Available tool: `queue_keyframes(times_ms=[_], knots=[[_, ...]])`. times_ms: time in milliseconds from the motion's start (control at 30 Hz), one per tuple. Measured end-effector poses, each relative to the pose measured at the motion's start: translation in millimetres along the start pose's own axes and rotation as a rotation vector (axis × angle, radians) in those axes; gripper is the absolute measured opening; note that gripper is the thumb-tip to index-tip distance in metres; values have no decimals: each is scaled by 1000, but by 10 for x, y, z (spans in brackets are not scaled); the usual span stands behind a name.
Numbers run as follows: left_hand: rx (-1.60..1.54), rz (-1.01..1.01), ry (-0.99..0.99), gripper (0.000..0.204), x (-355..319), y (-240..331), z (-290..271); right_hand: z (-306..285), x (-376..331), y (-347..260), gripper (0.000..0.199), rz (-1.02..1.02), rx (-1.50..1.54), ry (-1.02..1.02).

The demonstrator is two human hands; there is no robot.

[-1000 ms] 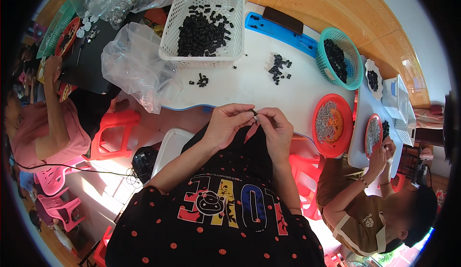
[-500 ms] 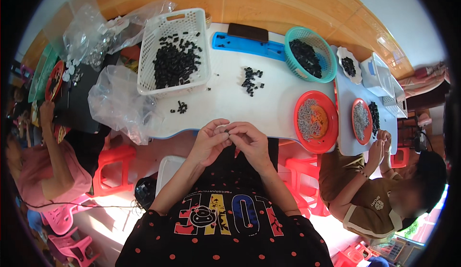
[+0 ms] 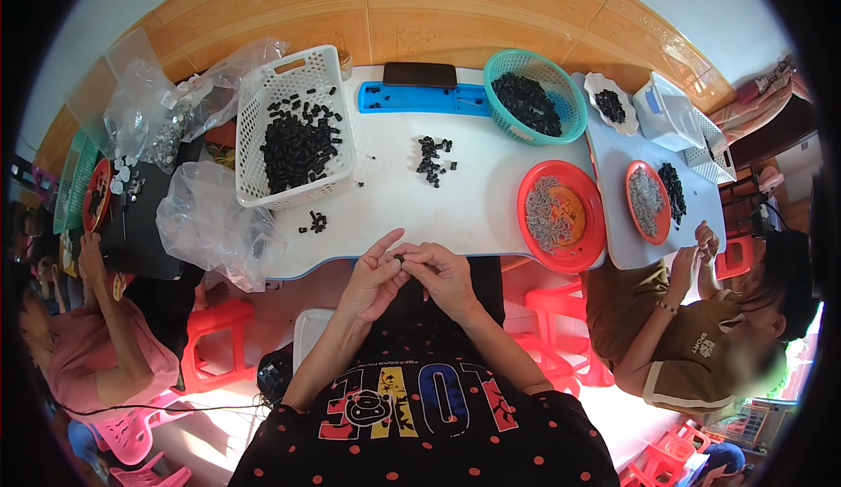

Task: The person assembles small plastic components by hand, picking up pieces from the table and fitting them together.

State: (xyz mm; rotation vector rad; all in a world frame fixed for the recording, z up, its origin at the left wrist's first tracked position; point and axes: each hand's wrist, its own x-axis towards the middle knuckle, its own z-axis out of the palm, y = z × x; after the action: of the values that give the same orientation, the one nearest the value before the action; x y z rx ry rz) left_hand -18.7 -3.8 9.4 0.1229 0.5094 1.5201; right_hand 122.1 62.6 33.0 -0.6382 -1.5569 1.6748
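Observation:
My left hand (image 3: 371,278) and my right hand (image 3: 445,276) meet at the near edge of the white table (image 3: 473,198). Together they pinch a small black part (image 3: 399,259) between their fingertips. A loose pile of small black parts (image 3: 433,158) lies on the table a little beyond my hands. Two or three more black parts (image 3: 315,221) lie to the left, near the white basket (image 3: 248,145) filled with the same pieces. The red bowl (image 3: 580,249) with small grey metal bits stands to my right.
A teal basket (image 3: 499,67) of black parts and a blue tray (image 3: 412,102) stand at the far edge. Clear plastic bags (image 3: 206,224) hang off the left side. One person sits at my right by a second table, another at my left. Red stools stand below.
The view has tilted so the table now sits more level and centred. My hands stay together at the table's near edge, still working the small part.

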Motion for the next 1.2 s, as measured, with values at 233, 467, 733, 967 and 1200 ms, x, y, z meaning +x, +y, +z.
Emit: queue_keyframes(times_ms=[233, 467, 733, 967, 1200], knots=[[27, 23, 72, 53, 2, -14, -18, 126, 31, 141, 5, -142, 19, 69], [43, -19, -45, 59, 30, 83, 64, 29, -5, -193, 3, 101, 12, 16], [93, -16, -87, 65, -2, 69, -7, 52, -46, -127, 7, 90, -55, 10], [-14, -29, 53, 60, 31, -1, -4, 148, 1, 36, 4, 105, 44, 112], [525, 320, 80, 24, 20, 502, 194, -88, 125, -12, 19, 113, 37, 203]])
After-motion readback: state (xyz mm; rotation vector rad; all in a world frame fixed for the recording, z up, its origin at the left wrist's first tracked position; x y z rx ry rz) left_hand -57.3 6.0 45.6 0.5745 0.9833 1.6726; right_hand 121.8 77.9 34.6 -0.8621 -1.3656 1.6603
